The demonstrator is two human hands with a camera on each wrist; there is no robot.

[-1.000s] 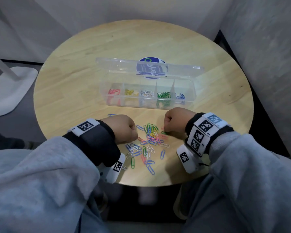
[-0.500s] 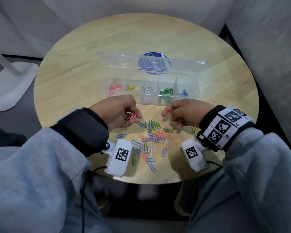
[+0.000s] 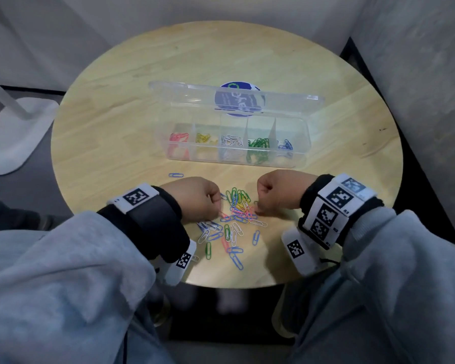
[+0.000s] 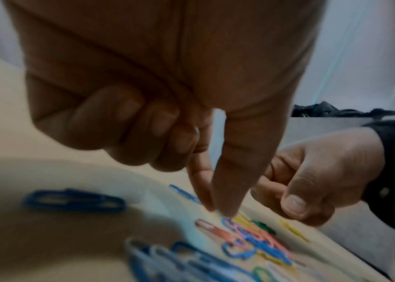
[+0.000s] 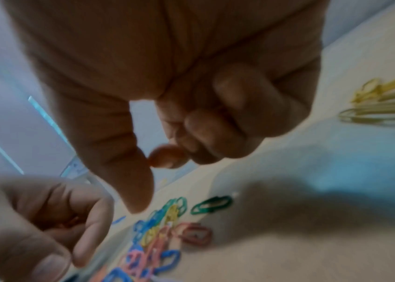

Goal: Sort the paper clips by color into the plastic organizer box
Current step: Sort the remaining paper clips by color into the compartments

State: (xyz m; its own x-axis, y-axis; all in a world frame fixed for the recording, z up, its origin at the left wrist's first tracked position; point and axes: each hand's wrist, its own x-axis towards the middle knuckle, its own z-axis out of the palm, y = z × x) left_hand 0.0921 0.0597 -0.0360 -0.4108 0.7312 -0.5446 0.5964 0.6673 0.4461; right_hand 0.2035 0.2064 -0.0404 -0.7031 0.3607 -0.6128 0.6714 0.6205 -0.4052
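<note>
Paper clips (image 3: 234, 219) of mixed colors lie scattered on the table (image 3: 116, 127), just in front of the open organizer box (image 3: 297, 156). Left hand (image 3: 197, 198) and right hand (image 3: 279, 193) reach down with fingers curled; whether either pinches a clip cannot be told.

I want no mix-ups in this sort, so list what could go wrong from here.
1. The loose paper clips lie overlapped in mixed colors, so a pinch by the left hand or right hand could lift a tangled second color.
2. The organizer box has thin dividers; a dropped clip might land in a neighboring compartment.
3. Some clips lie near the table edge, where a sleeve could sweep them off.
</note>
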